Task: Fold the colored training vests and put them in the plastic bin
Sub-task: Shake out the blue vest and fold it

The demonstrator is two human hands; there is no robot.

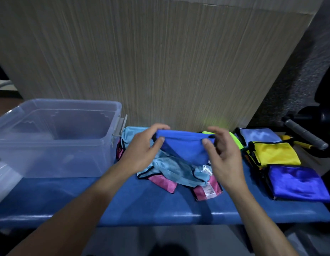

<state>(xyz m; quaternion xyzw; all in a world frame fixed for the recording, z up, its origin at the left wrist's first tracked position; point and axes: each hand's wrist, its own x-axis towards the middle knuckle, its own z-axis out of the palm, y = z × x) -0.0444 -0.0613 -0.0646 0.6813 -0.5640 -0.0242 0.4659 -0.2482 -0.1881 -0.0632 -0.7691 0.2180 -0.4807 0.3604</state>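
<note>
Both hands raised, left (144, 146) and right (222, 152); fingers pinching.

The plastic bin (55, 137) is clear, smooth plastic. The blue vest (184, 148) is matt cloth; the light-blue vest (171, 169) is mesh. The folded blue vest (297, 182) looks glossy. The blue desk (123, 204) has a smooth sheen.
</note>
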